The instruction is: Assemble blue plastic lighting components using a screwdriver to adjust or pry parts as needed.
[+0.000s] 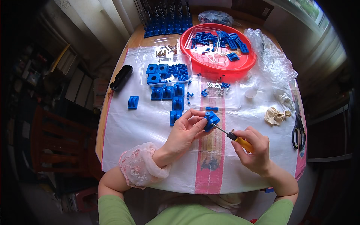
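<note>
Near the table's middle, my left hand [182, 132] pinches a small blue plastic part [212, 119] with a square base and a raised block. My right hand [256, 153] grips a screwdriver [245, 145] with a yellow and black handle. Its metal shaft slants up to the left, and the tip meets the part's lower right side; whether it sits in a screw is hidden. A tiny brownish piece, perhaps a screw, shows by my right fingertips. Just beyond the held part lies a small blue bar [212, 108]. Left of my left hand stand several similar blue parts [177, 103].
A clear tray [144, 80] holds blue pieces, with brass-coloured screws [165, 51] behind it. At the back, a red basin [240, 67] carries blue parts. White nuts [214, 85] lie mid-table. Black scissors [298, 132], crumpled plastic [272, 56] and a black case [122, 77] sit toward the sides.
</note>
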Demonstrator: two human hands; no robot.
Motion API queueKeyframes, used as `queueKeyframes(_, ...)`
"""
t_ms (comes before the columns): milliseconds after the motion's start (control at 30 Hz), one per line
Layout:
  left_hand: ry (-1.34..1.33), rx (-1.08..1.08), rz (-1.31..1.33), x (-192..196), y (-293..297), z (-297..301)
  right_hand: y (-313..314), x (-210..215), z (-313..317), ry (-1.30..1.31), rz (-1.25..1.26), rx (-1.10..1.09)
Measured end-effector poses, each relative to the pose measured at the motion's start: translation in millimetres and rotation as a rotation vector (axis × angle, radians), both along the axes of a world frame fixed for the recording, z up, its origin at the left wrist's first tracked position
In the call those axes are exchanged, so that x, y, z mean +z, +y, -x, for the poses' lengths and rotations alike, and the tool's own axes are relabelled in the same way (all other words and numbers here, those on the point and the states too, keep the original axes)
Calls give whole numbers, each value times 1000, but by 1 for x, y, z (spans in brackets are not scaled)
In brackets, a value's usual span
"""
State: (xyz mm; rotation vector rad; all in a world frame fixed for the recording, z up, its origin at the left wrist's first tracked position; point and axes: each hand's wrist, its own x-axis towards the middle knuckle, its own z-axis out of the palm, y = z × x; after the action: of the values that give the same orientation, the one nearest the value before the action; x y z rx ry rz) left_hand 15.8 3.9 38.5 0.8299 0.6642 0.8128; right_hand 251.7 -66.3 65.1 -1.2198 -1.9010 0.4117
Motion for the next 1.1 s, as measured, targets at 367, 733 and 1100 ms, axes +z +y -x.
queueKeyframes(367,34,15,-62,2,-2,-2,0,-1,0,-53,-24,-28)
queueKeyframes(733,26,20,-63,-3,-2,-2,1,-1,0,-58,-36,-50)
queueKeyframes(1100,150,26,-232,-5,-3,-2,2,-2,-2,-206,-138,-70)
